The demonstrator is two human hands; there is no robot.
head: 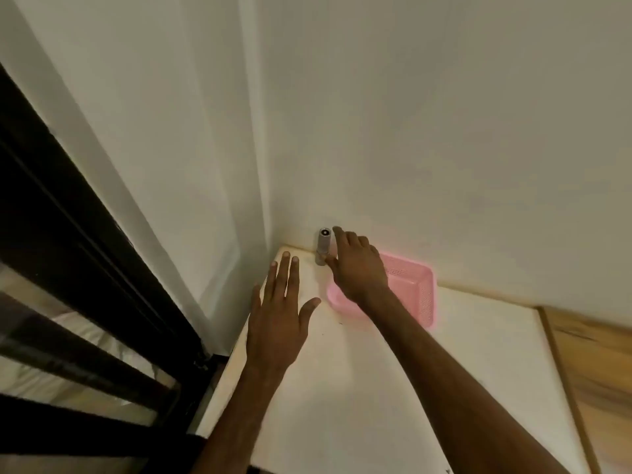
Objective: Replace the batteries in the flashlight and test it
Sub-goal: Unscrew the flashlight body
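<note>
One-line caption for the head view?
Right hand reaches an upright flashlight beside a pink basket; left hand open.

Near-left part of pink basket covered by right hand and forearm — contents not made out. Flashlight base, just left of basket, partly masked by fingertips; grip not confirmed. Table cut off below basket — wooden strip blurred at right.

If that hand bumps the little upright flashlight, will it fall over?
Probably. The flashlight stands upright on a narrow base, so a nudge from the right hand could tip it. Being round, it might then roll across the smooth tabletop.
</note>
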